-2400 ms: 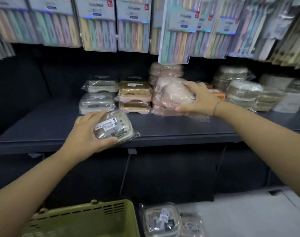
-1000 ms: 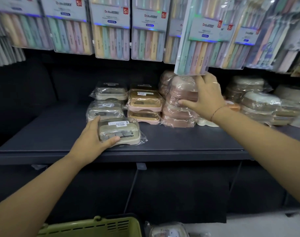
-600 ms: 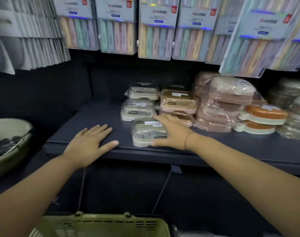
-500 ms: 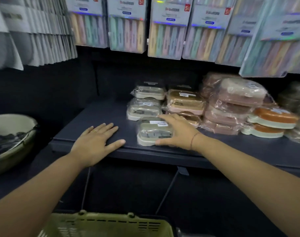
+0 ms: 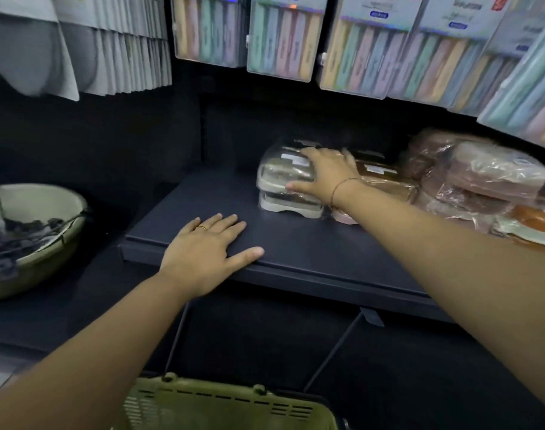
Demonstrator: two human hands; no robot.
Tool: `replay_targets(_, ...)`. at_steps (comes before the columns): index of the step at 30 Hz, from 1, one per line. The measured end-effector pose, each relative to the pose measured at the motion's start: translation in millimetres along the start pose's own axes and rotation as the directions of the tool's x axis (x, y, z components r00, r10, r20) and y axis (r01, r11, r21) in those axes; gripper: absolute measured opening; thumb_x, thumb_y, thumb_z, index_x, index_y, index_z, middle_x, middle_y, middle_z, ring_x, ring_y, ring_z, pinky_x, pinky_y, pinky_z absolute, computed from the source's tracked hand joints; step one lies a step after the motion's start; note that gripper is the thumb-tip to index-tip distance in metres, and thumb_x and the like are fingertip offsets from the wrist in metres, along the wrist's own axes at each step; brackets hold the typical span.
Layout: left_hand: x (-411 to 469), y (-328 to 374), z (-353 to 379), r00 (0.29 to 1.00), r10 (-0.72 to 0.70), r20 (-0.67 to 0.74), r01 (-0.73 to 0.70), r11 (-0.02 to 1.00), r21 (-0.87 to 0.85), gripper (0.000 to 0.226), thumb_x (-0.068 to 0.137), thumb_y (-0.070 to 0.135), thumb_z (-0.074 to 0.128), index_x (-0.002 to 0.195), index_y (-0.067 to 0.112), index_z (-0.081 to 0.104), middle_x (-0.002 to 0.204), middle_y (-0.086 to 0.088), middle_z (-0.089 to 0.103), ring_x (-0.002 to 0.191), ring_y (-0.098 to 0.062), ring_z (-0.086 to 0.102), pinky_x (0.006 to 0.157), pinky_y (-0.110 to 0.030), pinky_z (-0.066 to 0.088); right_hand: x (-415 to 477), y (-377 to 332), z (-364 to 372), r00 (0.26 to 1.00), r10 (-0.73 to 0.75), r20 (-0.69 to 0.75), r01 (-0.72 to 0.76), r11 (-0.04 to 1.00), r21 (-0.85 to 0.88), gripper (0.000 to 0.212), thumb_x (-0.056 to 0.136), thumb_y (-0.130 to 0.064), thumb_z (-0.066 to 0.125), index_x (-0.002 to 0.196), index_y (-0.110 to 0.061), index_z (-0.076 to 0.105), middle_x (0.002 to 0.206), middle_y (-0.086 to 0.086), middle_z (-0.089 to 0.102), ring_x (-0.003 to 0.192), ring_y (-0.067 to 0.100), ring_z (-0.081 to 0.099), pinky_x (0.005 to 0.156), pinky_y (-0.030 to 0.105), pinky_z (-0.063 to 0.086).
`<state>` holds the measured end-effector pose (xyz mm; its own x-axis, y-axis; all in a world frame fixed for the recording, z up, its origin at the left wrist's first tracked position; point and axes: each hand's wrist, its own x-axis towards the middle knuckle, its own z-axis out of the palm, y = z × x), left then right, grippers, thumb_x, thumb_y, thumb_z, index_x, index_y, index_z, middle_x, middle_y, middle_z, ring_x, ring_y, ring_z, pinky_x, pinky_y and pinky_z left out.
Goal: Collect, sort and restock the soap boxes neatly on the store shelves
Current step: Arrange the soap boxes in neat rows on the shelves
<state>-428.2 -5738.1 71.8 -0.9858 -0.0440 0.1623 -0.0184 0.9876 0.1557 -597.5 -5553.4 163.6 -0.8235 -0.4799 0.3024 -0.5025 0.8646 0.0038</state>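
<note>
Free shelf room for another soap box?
Bare shelf left of the pale soap box stack, behind the left hand; the front strip between that hand and the right forearm. Crowded right of the stack: tan boxes and pink boxes; right hand grips its top box.

- The right hand (image 5: 324, 174) covers most of the lid of the top soap box (image 5: 277, 178). Only a bit of its sticker peeks out, and the print's too blurry to read.
- A pink box (image 5: 342, 217) under the wrist is nearly all hidden, just a rounded corner shows.
- The tan box (image 5: 386, 178) behind the hand is partly blocked by it.
- The hanging packs (image 5: 277, 35) get chopped by the top edge, and their labels are a smear.
- The green basket (image 5: 227, 405) runs off the bottom, the bowl (image 5: 32, 243) off the left, and the orange box (image 5: 541, 220) off the right.
- The dark stuff in the bowl, can't tell what it is.
</note>
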Motion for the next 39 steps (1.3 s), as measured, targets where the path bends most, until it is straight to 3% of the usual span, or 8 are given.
replay_targets(7, -1, 3, 0, 1.0, -0.005, 0.003, 0.005, 1.0, 0.02, 0.11, 0.061, 0.086, -0.01, 0.154, 0.036, 0.021, 0.161, 0.016, 0.015, 0.148, -0.004, 0.009, 0.122, -0.031, 0.005, -4, 4, 7, 0.999, 0.046, -0.026, -0.047, 0.998, -0.048, 0.073, 0.09, -0.057, 0.053, 0.149, -0.022, 0.031, 0.15, 0.008, 0.036, 0.141, 0.026, 0.029, 0.12, 0.043, 0.003)
replay_targets(13, -4, 7, -1, 1.0, -0.008, 0.007, 0.008, 1.0, 0.002, 0.104, 0.072, 0.092, 0.005, 0.152, 0.029, 0.03, 0.16, 0.008, 0.025, 0.148, -0.012, 0.019, 0.121, -0.035, 0.013, -113, 21, -4, 0.98, -0.039, -0.194, 0.105, 0.932, 0.346, 0.068, 0.093, -0.048, 0.054, 0.147, -0.013, 0.034, 0.149, 0.009, 0.035, 0.139, 0.024, 0.03, 0.116, 0.038, 0.024)
replay_targets(16, -14, 18, 8, 0.97, 0.014, -0.244, -0.028, 0.998, -0.052, 0.09, 0.087, 0.076, 0.019, 0.142, 0.011, 0.048, 0.15, -0.012, 0.044, 0.14, -0.029, 0.037, 0.116, -0.046, 0.026, -219, 50, 0, 0.955, -0.004, -0.296, 0.154, 0.861, 0.484, 0.048, 0.094, -0.042, 0.054, 0.131, -0.011, 0.052, 0.131, 0.004, 0.051, 0.124, 0.017, 0.045, 0.106, 0.025, 0.033)
replay_targets(20, -77, 107, 59, 0.849, 0.222, -0.48, -0.33, 0.931, -0.155, 0.056, 0.093, 0.05, 0.049, 0.119, 0.002, 0.062, 0.123, -0.017, 0.06, 0.114, -0.036, 0.053, 0.098, -0.046, 0.038, -359, 99, 50, 0.958, 0.222, -0.182, -0.07, 0.795, 0.602, 0.026, 0.09, -0.04, 0.058, 0.097, -0.015, 0.063, 0.096, -0.007, 0.057, 0.091, 0.008, 0.057, 0.083, 0.018, 0.044)
replay_targets(24, -133, 210, 136, 0.857, 0.515, 0.001, -0.487, 0.812, -0.322, 0.081, 0.09, 0.077, 0.02, 0.125, 0.017, 0.061, 0.121, 0.003, 0.057, 0.111, -0.015, 0.05, 0.095, -0.038, 0.047, -445, 154, 127, 0.891, 0.43, 0.143, -0.449, 0.796, 0.406, 0.016, 0.086, -0.036, 0.066, 0.084, -0.022, 0.059, 0.083, -0.009, 0.054, 0.074, 0.013, 0.056, 0.067, 0.031, 0.05)
replay_targets(28, -128, 248, 185, 0.808, 0.465, 0.361, -0.331, 0.866, -0.375, 0.091, 0.08, 0.078, 0.038, 0.15, 0.022, 0.03, 0.149, 0.007, 0.033, 0.137, -0.011, 0.026, 0.114, -0.029, 0.02, -488, 193, 178, 0.671, 0.478, 0.567, -0.672, 0.715, 0.192, 0.056, 0.082, -0.048, 0.07, 0.128, -0.02, 0.052, 0.123, -0.003, 0.051, 0.116, 0.019, 0.05, 0.096, 0.029, 0.043)
replay_targets(32, -121, 256, 210, 0.781, 0.377, 0.498, -0.307, 0.926, -0.219, 0.097, 0.079, 0.076, 0.051, 0.154, 0.022, 0.018, 0.153, 0.006, 0.027, 0.14, -0.016, 0.025, 0.115, -0.033, 0.017, -500, 207, 221, 0.547, 0.389, 0.741, -0.657, 0.749, 0.092, 0.11, 0.069, -0.061, 0.075, 0.153, -0.025, 0.014, 0.158, 0.005, 0.018, 0.143, 0.028, 0.021, 0.117, 0.04, 0.024)
replay_targets(39, -114, 260, 226, 0.692, 0.355, 0.628, -0.406, 0.911, -0.068, 0.119, 0.071, 0.08, 0.057, 0.156, 0.024, -0.004, 0.153, 0.004, 0.027, 0.138, -0.018, 0.031, 0.115, -0.036, 0.024, -500, 209, 288, 0.546, 0.323, 0.773, -0.531, 0.847, 0.021, 0.124, 0.062, -0.065, 0.077, 0.152, -0.034, -0.002, 0.161, 0.002, -0.006, 0.148, 0.034, -0.003, 0.119, 0.052, 0.004)
